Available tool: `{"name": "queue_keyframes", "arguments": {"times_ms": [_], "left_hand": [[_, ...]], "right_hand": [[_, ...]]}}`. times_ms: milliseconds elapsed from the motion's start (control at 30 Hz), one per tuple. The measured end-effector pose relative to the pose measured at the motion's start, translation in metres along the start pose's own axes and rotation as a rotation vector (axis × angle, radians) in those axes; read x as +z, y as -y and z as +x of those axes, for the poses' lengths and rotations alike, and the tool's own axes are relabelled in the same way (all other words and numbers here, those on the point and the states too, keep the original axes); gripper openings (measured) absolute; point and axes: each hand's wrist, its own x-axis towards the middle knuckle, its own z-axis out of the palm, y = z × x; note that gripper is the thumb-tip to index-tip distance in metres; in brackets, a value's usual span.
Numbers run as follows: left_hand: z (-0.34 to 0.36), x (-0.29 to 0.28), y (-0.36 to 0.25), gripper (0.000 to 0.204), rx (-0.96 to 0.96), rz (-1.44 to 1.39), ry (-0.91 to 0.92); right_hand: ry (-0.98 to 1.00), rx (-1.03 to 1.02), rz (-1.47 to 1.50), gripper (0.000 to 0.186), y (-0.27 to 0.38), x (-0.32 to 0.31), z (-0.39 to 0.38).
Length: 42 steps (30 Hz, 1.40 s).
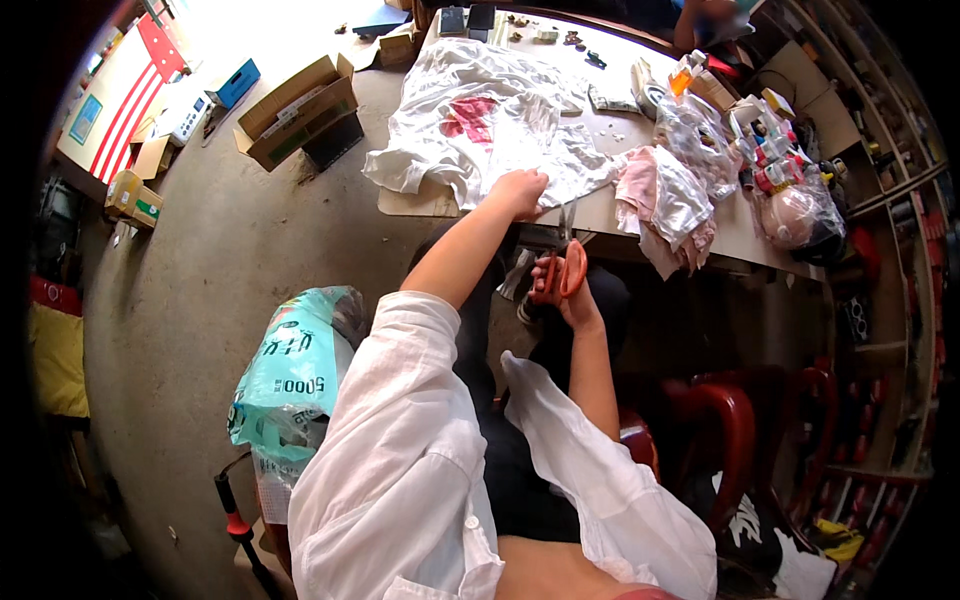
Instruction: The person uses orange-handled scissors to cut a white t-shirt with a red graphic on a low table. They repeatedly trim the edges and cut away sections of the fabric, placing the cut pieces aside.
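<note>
A white garment [450,80] with a red printed patch lies crumpled over the near left part of the table. At its near edge my left hand [520,194] is closed on a piece of the white cloth, arm stretched forward. My right hand [570,297], a little lower and to the right, grips a pair of scissors [573,270] with orange-red handles. The metal blades point up toward the garment's edge beside my left hand; whether they touch the cloth I cannot tell. Right of the scissors, a pink and white cloth bundle [655,195] hangs over the table edge.
Clear plastic bags [700,150] and small bottles crowd the right of the table [735,225]. A teal plastic bag [290,360] stands at my left. Open cardboard boxes [298,112] are on the floor beyond. Dark red chairs [735,440] stand at the right. Another person's arm [690,25] shows across the table.
</note>
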Motion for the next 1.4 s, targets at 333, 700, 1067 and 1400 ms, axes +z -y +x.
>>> {"name": "queue_keyframes", "arguments": {"times_ms": [333,700,1067,1400], "left_hand": [[-0.004,0.003,-0.011,0.013,0.069,0.005,-0.048],[-0.013,-0.002,-0.018,0.031,0.074,-0.009,-0.058],[-0.01,-0.014,-0.024,0.013,0.042,-0.091,-0.354],[-0.012,-0.029,-0.017,0.004,-0.016,-0.162,-0.456]], "right_hand": [[-0.088,0.163,-0.089,0.072,0.007,0.023,-0.007],[-0.118,0.19,-0.332,0.057,0.049,0.012,0.016],[0.207,0.179,0.039,0.073,0.051,0.007,0.005],[0.196,0.14,0.057,0.081,0.054,0.011,0.018]]}}
